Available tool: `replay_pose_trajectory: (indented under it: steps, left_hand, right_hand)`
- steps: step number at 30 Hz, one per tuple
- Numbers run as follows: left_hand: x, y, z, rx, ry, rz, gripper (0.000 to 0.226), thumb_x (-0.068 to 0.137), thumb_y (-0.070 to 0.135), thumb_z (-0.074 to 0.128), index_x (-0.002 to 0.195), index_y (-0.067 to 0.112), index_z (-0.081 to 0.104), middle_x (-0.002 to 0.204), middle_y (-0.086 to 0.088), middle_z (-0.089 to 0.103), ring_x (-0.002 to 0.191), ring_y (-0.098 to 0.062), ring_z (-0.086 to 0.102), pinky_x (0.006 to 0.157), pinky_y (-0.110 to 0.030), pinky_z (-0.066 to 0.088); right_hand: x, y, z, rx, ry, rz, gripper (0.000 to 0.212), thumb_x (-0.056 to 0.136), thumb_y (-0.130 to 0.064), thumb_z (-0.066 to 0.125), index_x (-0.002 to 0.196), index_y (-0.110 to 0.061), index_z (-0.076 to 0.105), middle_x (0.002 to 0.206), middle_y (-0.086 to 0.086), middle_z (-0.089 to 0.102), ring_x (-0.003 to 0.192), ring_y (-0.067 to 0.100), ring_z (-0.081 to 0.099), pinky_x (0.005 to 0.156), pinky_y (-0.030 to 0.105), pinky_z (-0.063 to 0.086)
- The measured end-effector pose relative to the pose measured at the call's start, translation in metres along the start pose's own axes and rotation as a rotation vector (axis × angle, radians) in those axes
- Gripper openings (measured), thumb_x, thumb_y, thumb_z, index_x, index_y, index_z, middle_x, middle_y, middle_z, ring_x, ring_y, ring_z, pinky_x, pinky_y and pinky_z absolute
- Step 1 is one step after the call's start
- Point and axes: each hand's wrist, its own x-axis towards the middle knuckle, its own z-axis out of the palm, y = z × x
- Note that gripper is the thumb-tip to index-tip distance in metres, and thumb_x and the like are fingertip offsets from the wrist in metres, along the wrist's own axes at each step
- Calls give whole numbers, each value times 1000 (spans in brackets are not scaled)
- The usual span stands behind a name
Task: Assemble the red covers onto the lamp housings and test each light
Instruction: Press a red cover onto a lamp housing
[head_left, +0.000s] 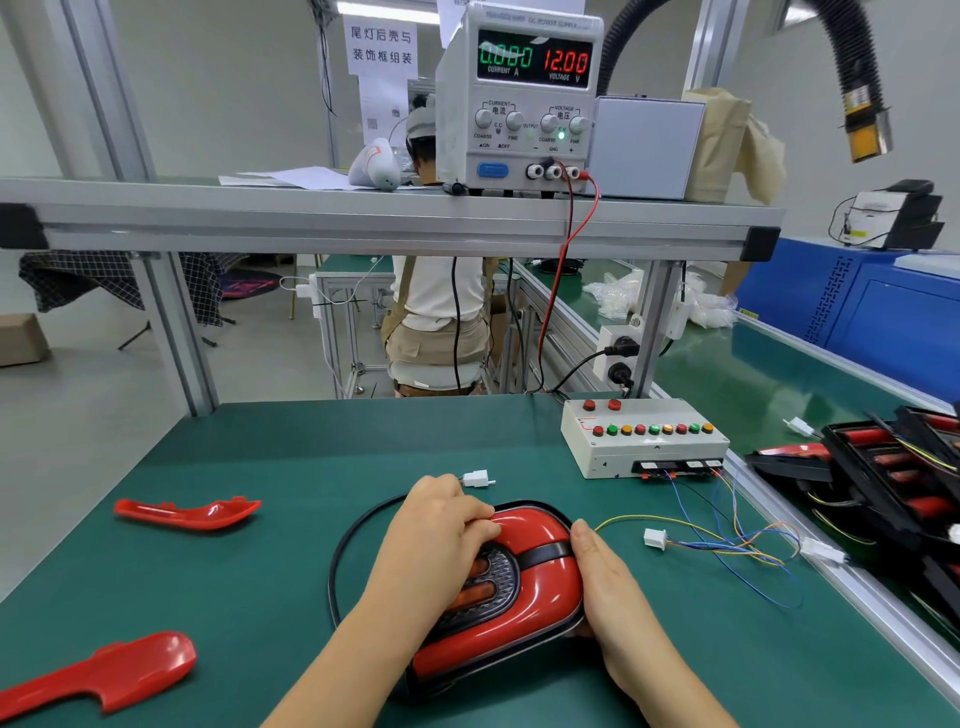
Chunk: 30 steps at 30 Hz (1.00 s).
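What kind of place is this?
Probably a factory assembly bench for vehicle lights: a power supply on the shelf, a button test box, a green conveyor belt alongside, and a red lamp being put together.

Lighting: bright, even, from overhead; ceiling strip (387, 9) blew out white at 12 o'clock. Shadows: soft and faint under the lamp (545, 587). Glare: pale streaks lay along its gloss. Distortion: shelf rail (363, 218) bowed toward 9 and 3 o'clock. Focus: centre sharp, edges slightly soft.
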Motion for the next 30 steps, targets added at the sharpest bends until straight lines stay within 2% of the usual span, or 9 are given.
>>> replay_pose_trajectory:
  steps: [5,12,15,19,21,24,27,30]
  left_hand:
    - [-1,-2,2,-26,34,-34,22,94,33,57,107,27,73,82,13,43,89,-7,40,76,-13,25]
    - [-2,-2,5,-23,56,-46,23,93,33,59,109,25,73,78,14,40,87,-7,39,74,-14,24]
    - [-3,-1,8,-17,79,-6,20,91,30,62,103,21,76,77,12,40,87,-9,38,78,-13,26]
    - [-6,-5,8,-28,118,4,18,88,27,67,98,16,77,93,10,49,92,-5,39,82,-4,25]
    - [-5,-8,6,-31,47,7,20,93,29,60,99,18,75,102,9,51,96,-6,45,85,-9,30]
    - [8,-8,-3,28,-139,39,26,100,30,45,92,20,67,97,5,53,96,-10,49,85,-23,37]
    - [26,-13,-13,38,-303,18,23,98,37,48,80,23,53,96,4,47,85,-13,49,83,-29,39]
    - [29,-22,-13,23,-376,4,25,97,43,45,88,20,48,95,7,46,79,-12,50,76,-31,41]
  right_hand:
    - [2,0,-1,-15,-11,35,48,98,-54,34,103,-19,67,81,9,75,67,22,73,50,31,54]
    - [-2,-2,-1,-35,-20,-12,40,98,-53,37,99,-26,67,80,2,75,67,18,72,52,32,56]
    - [-5,-4,0,-56,-18,-49,31,96,-51,44,99,-29,66,80,-4,74,67,13,71,50,28,53]
    - [-5,-5,0,-34,-18,-40,25,92,-49,54,96,-28,67,81,0,74,68,18,72,52,30,54]
    - [-5,-5,1,-9,-20,-28,24,92,-48,54,96,-28,68,83,2,74,69,19,72,53,30,54]
    - [-5,-6,2,27,-31,-15,23,92,-46,55,97,-27,68,84,3,74,66,17,70,52,28,52]
    - [-6,-5,1,40,-46,-2,25,93,-46,55,98,-24,66,82,4,74,63,16,68,49,27,51]
    - [-6,-7,-1,47,-52,-1,26,93,-47,54,100,-25,66,85,4,74,65,17,70,49,26,50]
